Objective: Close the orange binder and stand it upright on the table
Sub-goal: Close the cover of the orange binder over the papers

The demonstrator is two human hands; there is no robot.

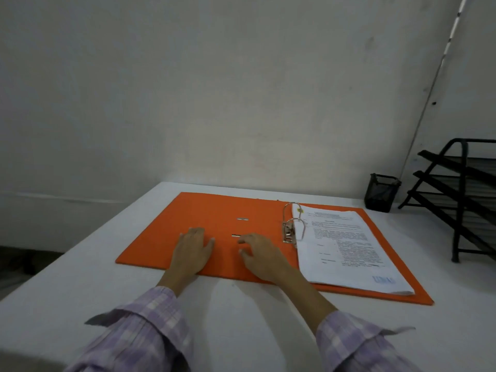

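The orange binder [204, 213] lies open and flat on the white table [80, 269]. Its left cover is bare; a stack of printed papers [346, 251] sits on the right cover, threaded on the metal ring mechanism [291, 226]. My left hand [192, 249] rests palm down on the left cover, fingers together and flat. My right hand [257, 253] rests just right of it on the cover near the spine, fingers slightly curled and apart. Neither hand holds anything.
A black mesh pen cup [381, 193] stands at the table's back right. A black tiered paper tray rack [461, 194] stands at the far right edge. A white wall rises behind the table.
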